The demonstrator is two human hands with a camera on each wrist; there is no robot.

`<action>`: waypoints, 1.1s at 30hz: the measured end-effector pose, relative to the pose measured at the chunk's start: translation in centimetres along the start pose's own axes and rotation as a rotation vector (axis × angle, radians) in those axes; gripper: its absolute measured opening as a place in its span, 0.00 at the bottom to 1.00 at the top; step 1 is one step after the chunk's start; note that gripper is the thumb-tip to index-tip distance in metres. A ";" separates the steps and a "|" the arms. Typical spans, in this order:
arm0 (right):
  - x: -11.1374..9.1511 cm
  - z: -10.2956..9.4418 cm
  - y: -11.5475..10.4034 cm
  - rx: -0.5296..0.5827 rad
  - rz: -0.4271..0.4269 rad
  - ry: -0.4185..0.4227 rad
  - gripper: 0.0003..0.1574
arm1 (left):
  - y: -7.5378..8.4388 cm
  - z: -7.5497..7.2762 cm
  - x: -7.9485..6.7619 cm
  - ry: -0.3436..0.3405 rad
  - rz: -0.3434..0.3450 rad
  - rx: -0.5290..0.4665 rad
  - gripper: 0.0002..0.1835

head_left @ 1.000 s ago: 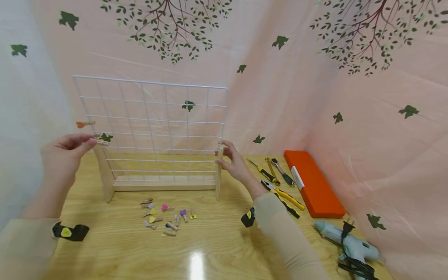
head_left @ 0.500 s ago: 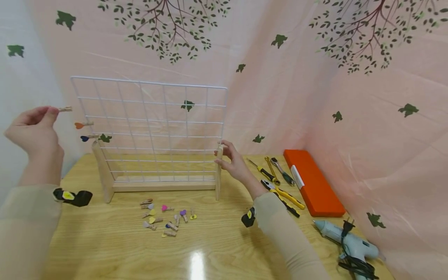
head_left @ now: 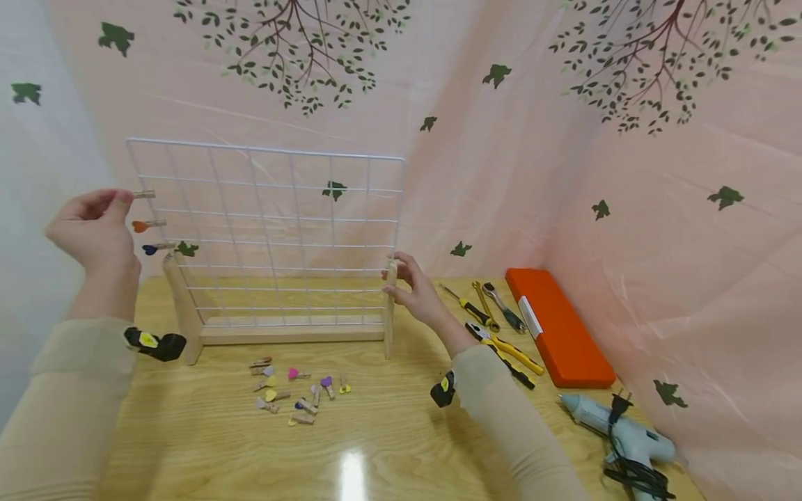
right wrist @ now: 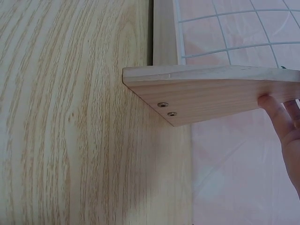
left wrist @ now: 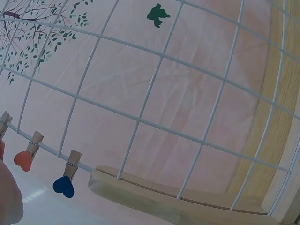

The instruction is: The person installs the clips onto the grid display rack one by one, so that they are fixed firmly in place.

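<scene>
My left hand [head_left: 97,226] pinches a small wooden clothespin [head_left: 145,194] at the left edge of a white wire grid rack [head_left: 276,186]. In the left wrist view that clothespin [left wrist: 4,123] sits right at the edge wire, only partly in frame. Below it, an orange heart clothespin [head_left: 147,225] and a dark blue heart clothespin [head_left: 156,248] are clipped on the same edge. The rack stands in a wooden base [head_left: 294,335]. My right hand [head_left: 413,289] grips the top of the base's right side panel [right wrist: 197,93], thumb on its outer face.
Several heart clothespins [head_left: 294,374] lie loose on the wooden table [head_left: 225,445] in front of the rack. To the right are a screwdriver [head_left: 466,306], a ratchet wrench [head_left: 504,308], pliers [head_left: 507,351], an orange box [head_left: 560,327] and a glue gun [head_left: 626,431] with its cord.
My left hand let go of the blue heart clothespin, now clipped on the edge, rose outward with another clothespin, then moved right to the grid's edge. The right hand stays on the base.
</scene>
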State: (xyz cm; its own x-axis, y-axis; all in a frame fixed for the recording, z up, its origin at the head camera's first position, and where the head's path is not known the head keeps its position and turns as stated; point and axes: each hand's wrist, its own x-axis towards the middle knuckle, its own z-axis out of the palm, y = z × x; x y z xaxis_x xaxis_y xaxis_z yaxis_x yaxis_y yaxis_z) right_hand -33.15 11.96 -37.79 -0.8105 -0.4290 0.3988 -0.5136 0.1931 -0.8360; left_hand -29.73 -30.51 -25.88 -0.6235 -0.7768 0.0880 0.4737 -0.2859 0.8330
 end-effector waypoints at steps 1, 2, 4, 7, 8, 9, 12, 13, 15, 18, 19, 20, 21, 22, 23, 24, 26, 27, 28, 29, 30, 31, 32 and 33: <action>0.0 0.0 0.0 -0.002 -0.001 0.000 0.35 | -0.1 0.0 0.0 -0.001 0.012 0.012 0.26; -0.1 0.0 -0.5 0.000 -0.003 -0.004 0.34 | -0.2 -0.1 0.0 -0.004 0.020 0.033 0.26; -0.2 0.0 -1.1 -0.006 -0.002 -0.008 0.34 | -0.4 -0.3 0.1 -0.026 0.045 0.089 0.26; -0.1 0.0 -1.4 -0.009 0.002 -0.014 0.34 | -0.2 -0.7 0.0 -0.083 0.098 0.192 0.27; -0.1 0.0 -1.4 -0.009 0.003 -0.016 0.34 | -0.1 -0.8 -0.2 -0.104 0.115 0.221 0.28; -0.1 0.0 -1.4 -0.010 0.005 -0.016 0.34 | 0.0 -0.8 -0.5 -0.121 0.138 0.257 0.28; -0.1 0.0 -1.2 -0.008 0.002 -0.015 0.34 | 0.1 -1.0 -1.8 -0.133 0.221 0.338 0.28; -0.1 0.0 -1.2 -0.005 0.002 -0.014 0.34 | -0.1 -1.1 -2.3 -0.132 0.261 0.368 0.27; -0.1 0.0 -1.2 0.002 0.002 -0.013 0.35 | -0.8 -1.4 -3.5 -0.147 0.325 0.427 0.24; -0.2 0.0 -1.2 0.004 0.006 -0.011 0.35 | -2.8 -2.4 -5.2 -0.257 0.401 0.528 0.22; -0.2 0.0 -1.2 0.002 0.008 -0.011 0.35 | -3.6 -2.9 -5.7 -0.317 0.410 0.582 0.22; -0.2 0.0 -1.2 -0.001 0.010 -0.011 0.35 | -4.4 -3.4 -6.2 -0.384 0.406 0.636 0.22; -0.2 0.0 -1.2 -0.005 0.013 -0.010 0.35 | -5.3 -3.9 -6.7 -0.454 0.405 0.694 0.23; -0.2 0.0 -1.2 -0.008 0.014 -0.010 0.35 | -6.1 -4.5 -7.1 -0.526 0.402 0.741 0.23; -0.2 0.0 -1.2 -0.010 0.014 -0.010 0.35 | -7.0 -5.0 -7.5 -0.595 0.396 0.793 0.24; -0.2 0.0 -1.2 -0.012 0.012 -0.010 0.35 | -7.8 -5.6 -7.8 -0.660 0.397 0.837 0.25; -0.2 0.0 -1.1 -0.010 0.007 -0.010 0.35 | -9.4 -6.7 -8.2 -0.776 0.393 0.902 0.26; -0.2 0.1 -1.1 -0.011 0.004 -0.009 0.35 | -10.2 -7.2 -8.3 -0.828 0.397 0.928 0.26; -0.2 0.1 -1.1 -0.009 0.002 -0.009 0.35 | -10.9 -7.7 -8.3 -0.874 0.402 0.948 0.25; -0.2 0.1 -1.1 -0.009 0.001 -0.010 0.35 | -11.5 -8.1 -8.3 -0.921 0.408 0.975 0.24; -0.2 0.1 -1.0 -0.008 0.000 -0.011 0.35 | -12.2 -8.5 -8.3 -0.964 0.405 0.997 0.22; -0.2 0.1 -1.0 -0.008 0.002 -0.011 0.35 | -12.7 -8.8 -8.2 -1.012 0.394 1.015 0.21; -0.2 0.1 -1.0 -0.009 0.004 -0.011 0.35 | -13.3 -9.1 -8.1 -1.062 0.376 1.023 0.20; -0.2 0.1 -1.0 -0.009 0.006 -0.011 0.35 | -13.7 -9.4 -8.1 -1.110 0.351 1.031 0.19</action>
State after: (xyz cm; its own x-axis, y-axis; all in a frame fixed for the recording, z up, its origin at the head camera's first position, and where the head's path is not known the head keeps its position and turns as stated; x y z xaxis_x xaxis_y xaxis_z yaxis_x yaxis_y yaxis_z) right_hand -32.50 11.76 -37.07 -0.8106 -0.4370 0.3897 -0.5113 0.2040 -0.8348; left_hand -25.35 -25.61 -43.15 -0.9288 0.2035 0.3096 0.3624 0.6726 0.6452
